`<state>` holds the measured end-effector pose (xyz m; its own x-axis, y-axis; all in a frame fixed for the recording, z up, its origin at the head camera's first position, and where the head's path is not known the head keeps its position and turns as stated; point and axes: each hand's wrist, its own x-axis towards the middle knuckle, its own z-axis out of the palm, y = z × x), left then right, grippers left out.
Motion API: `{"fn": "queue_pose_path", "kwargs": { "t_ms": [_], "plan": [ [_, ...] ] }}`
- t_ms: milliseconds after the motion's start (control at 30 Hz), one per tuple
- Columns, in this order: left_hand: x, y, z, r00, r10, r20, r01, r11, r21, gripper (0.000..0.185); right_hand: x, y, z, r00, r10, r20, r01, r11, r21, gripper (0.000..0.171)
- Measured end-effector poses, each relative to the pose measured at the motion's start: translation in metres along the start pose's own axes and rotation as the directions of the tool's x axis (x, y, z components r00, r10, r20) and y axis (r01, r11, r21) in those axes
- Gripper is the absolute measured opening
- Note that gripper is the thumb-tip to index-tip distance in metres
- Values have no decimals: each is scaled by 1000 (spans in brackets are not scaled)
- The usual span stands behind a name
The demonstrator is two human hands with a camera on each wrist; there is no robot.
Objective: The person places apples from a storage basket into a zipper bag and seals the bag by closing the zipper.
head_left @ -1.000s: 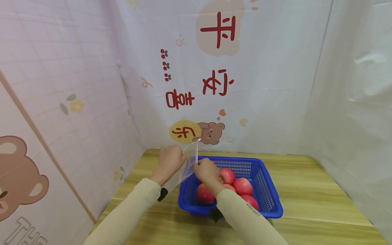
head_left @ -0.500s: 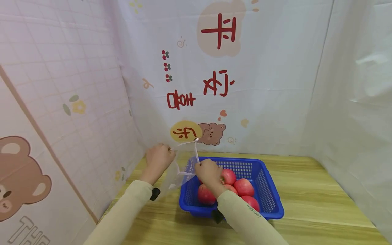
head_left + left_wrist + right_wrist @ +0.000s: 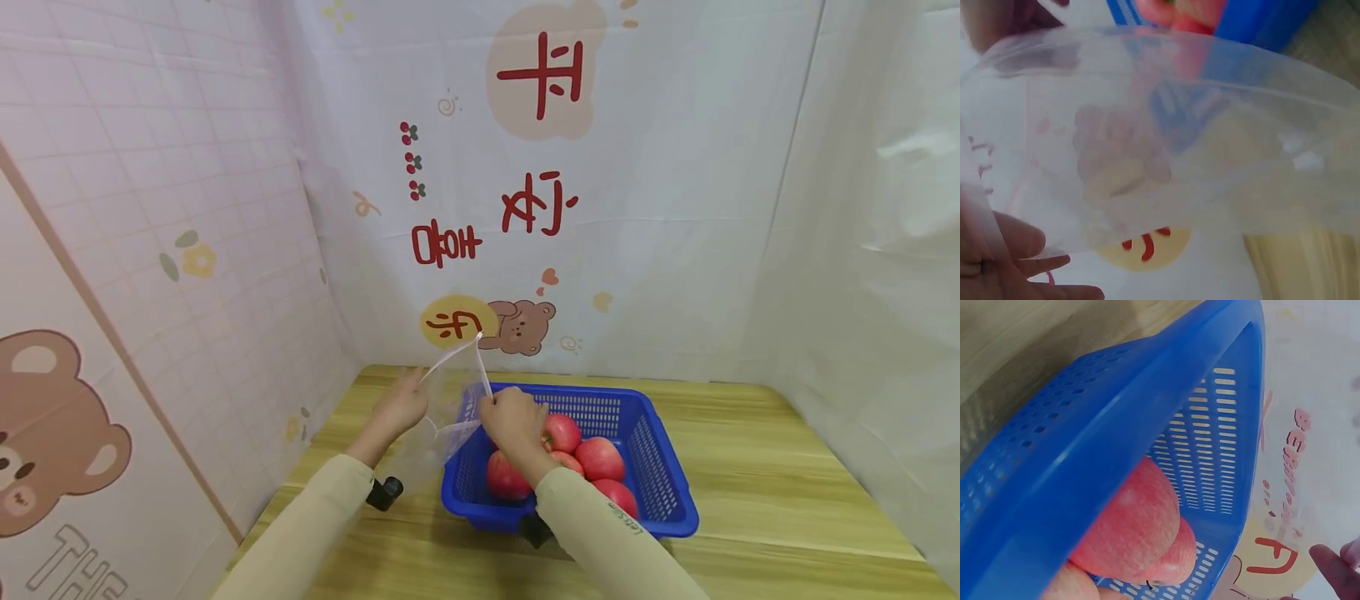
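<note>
We hold the clear bag (image 3: 442, 417) by its mouth over the table's (image 3: 750, 467) back left corner, just left of the basket (image 3: 660, 492) of apples (image 3: 596, 457). Our left hand (image 3: 401, 406) and right hand (image 3: 512, 421) each pinch a rim edge. To open it well, we'd spread the hands apart, keeping both pinches firm.

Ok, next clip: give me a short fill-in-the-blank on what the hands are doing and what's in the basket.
1. Both hands hold a clear plastic ____ open between them.
2. The right hand is above a basket coloured ____.
3. The basket holds red ____.
4. The left hand is to the ____ of the basket.

Missing words: bag; blue; apples; left
</note>
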<state>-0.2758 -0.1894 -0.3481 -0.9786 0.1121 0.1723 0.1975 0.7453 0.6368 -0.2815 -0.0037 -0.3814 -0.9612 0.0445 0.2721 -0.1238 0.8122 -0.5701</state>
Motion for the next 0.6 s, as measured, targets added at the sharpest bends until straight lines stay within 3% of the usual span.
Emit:
{"fn": "queue_pose_path", "kwargs": {
  "t_ms": [100, 300, 433, 600],
  "plan": [
    [-1, -3, -12, 999, -38, -32, 40, 996, 75, 49, 0, 2, -2, 1000, -7, 16, 7, 1000, -8, 39],
    [-1, -11, -34, 995, -97, -30, 100, 987, 123, 55, 2, 12, -6, 993, 37, 112, -31, 998, -57, 37],
    [-2, -8, -38, 997, -53, -49, 61, 984, 166, 52, 4, 16, -9, 983, 75, 167, -64, 996, -69, 34],
    [-3, 4, -31, 999, -5, -52, 14, 982, 189, 41, 5, 15, -8, 982, 67, 178, -65, 998, -18, 32]
  ]
}}
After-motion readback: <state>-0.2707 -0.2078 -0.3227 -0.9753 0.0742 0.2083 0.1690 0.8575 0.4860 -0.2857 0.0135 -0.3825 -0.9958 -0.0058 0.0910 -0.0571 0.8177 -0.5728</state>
